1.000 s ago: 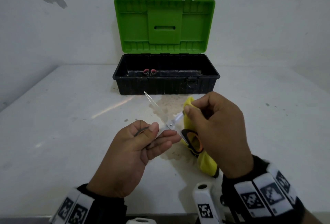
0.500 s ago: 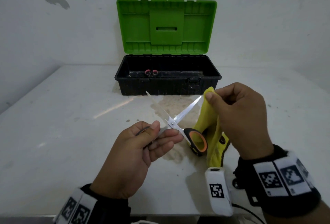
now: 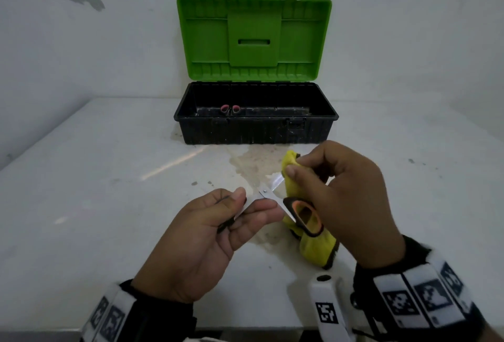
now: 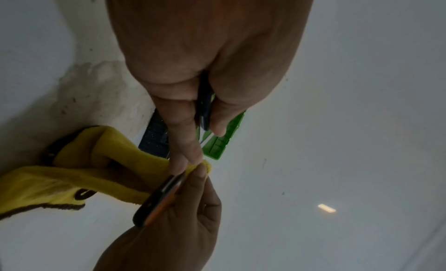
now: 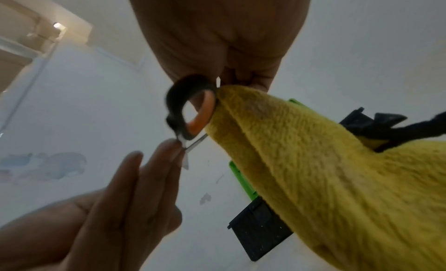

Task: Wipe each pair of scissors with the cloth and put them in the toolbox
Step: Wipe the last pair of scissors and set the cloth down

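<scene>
Orange-handled scissors (image 3: 266, 195): handle pinched in left hand (image 3: 201, 243). Yellow cloth (image 3: 317, 249): pinched round blade by right hand (image 3: 346, 200). Toolbox (image 3: 256, 129), 12 o'clock, lid open.

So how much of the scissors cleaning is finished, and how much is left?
One pair with pink handles already lies inside the open toolbox. In hand now: the left hand holds the orange-handled scissors open while the right hand pinches the yellow cloth around a blade. Left: finish wiping and put this pair in the box. No other scissors show on the table.

Dim, soft overhead light; wrist views grainy, perhaps motion-blurred.
</scene>
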